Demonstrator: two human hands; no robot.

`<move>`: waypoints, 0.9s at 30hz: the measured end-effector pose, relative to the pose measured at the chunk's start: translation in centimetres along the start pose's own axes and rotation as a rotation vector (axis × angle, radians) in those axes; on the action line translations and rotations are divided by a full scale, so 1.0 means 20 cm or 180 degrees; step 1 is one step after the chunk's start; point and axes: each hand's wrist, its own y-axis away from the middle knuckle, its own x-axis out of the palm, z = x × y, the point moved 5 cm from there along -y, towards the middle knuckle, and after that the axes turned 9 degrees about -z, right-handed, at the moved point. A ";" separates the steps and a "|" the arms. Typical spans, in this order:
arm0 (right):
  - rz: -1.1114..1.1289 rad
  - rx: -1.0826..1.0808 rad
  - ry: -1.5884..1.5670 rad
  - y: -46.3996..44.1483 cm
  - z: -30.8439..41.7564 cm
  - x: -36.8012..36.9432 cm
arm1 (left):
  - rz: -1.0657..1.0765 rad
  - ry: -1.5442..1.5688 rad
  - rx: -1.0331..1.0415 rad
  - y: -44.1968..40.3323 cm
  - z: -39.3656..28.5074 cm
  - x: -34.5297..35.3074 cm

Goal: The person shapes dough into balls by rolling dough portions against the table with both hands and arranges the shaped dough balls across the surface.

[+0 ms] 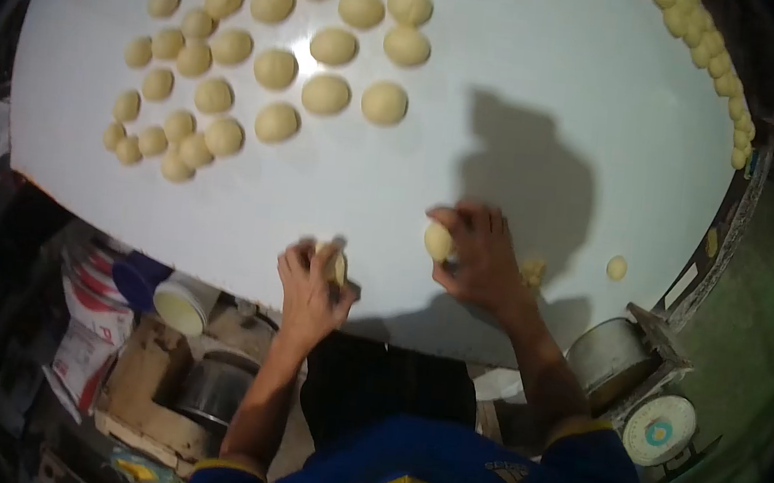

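Observation:
Near the table's front edge, my left hand (309, 292) curls its fingers over a pale yellow dough ball (339, 269), partly hidden beneath them. To its right, my right hand (483, 262) grips another dough ball (438, 241) between thumb and fingers. Just behind my right wrist lies a small lump of dough (532, 272), partly covered by the arm. A single small dough ball (616, 267) rests farther right. Many round dough balls (327, 94) are spread over the left and far part of the white table (394, 172).
Smaller dough pieces (704, 44) line the table's far right edge. Below the front edge stand a metal pot (613, 356) and a dial scale (659, 430) on the right. On the left are a white bucket (183, 308), another metal pot (216, 389) and printed sacks (90, 343).

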 end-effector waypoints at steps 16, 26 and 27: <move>-0.0725 -0.0865 0.0021 -0.07 0.06 0.31 | -0.1741 -0.0063 0.0045 -0.22 -0.09 0.11; -0.0991 -0.1084 0.0415 -0.09 -0.06 0.27 | -0.1826 -0.0362 0.0182 -0.27 -0.02 0.04; -0.0779 -0.0976 0.0133 -0.04 0.00 0.32 | -0.1574 -0.0094 0.0102 -0.22 -0.05 0.11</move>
